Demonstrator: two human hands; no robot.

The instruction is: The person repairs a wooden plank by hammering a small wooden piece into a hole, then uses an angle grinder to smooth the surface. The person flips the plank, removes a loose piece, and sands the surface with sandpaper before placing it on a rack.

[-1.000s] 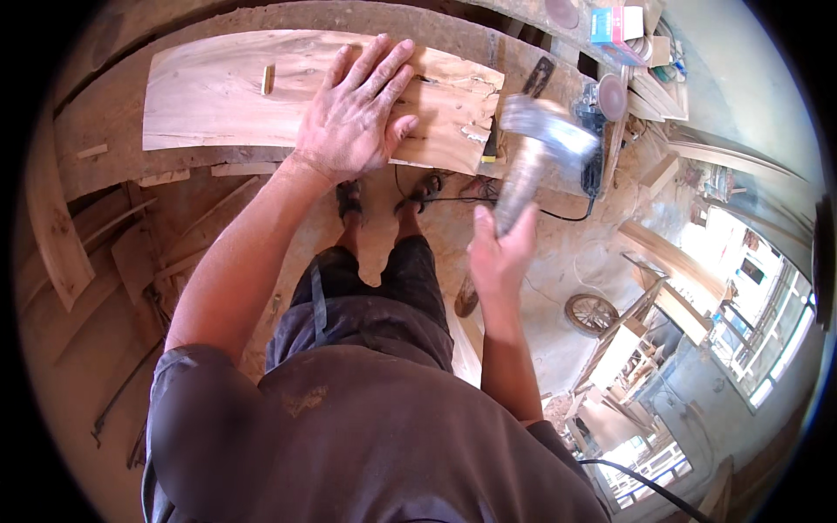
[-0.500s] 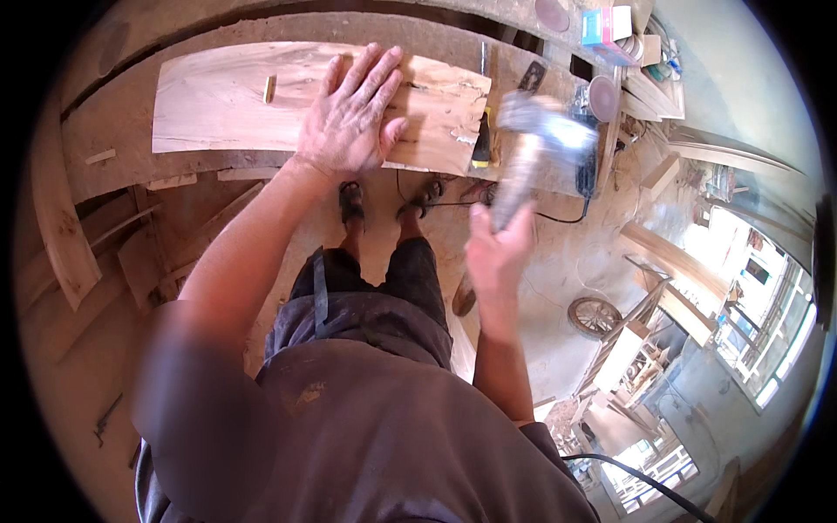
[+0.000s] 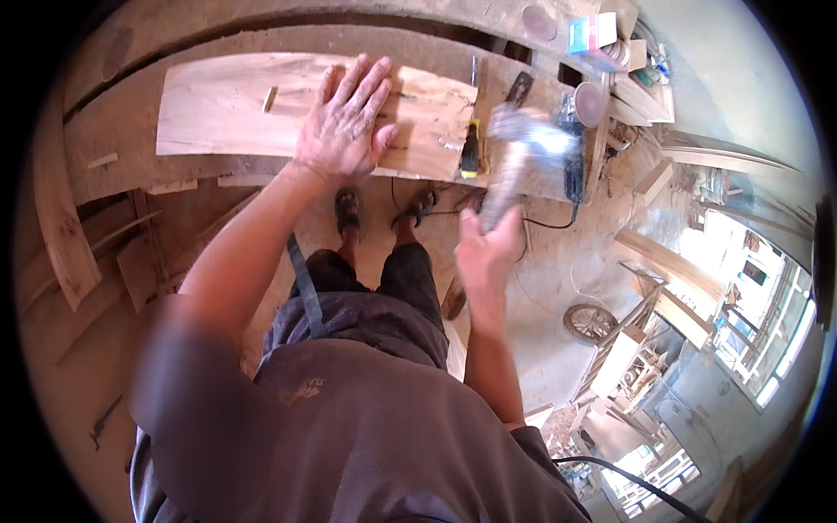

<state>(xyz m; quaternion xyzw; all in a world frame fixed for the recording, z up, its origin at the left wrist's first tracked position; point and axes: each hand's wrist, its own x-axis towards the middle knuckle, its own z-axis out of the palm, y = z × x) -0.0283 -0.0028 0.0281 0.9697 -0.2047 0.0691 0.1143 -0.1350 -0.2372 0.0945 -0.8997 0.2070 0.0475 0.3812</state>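
Note:
My left hand (image 3: 344, 131) lies flat on a pale wooden board (image 3: 222, 109), its fingers spread. A small wooden peg (image 3: 269, 99) rests on the board to the left of that hand. In my right hand (image 3: 488, 257) is the handle of a hammer (image 3: 534, 132). Its metal head, smeared by motion, is raised to the right of the board, apart from it. Beside the board's right end lies a tool with a yellow-and-black handle (image 3: 471, 150).
The board lies on a dusty wooden bench (image 3: 105, 131). Right of the hammer are a dark blue power tool (image 3: 573, 170), a round disc (image 3: 590, 105) and an open box (image 3: 597, 39). Timber pieces (image 3: 667, 253) and a spoked wheel (image 3: 591, 322) are on the floor at right.
The whole view has shifted slightly, so the bench and its tools appear a little lower and further left. My left hand stays flat on the board, and the hammer is still raised.

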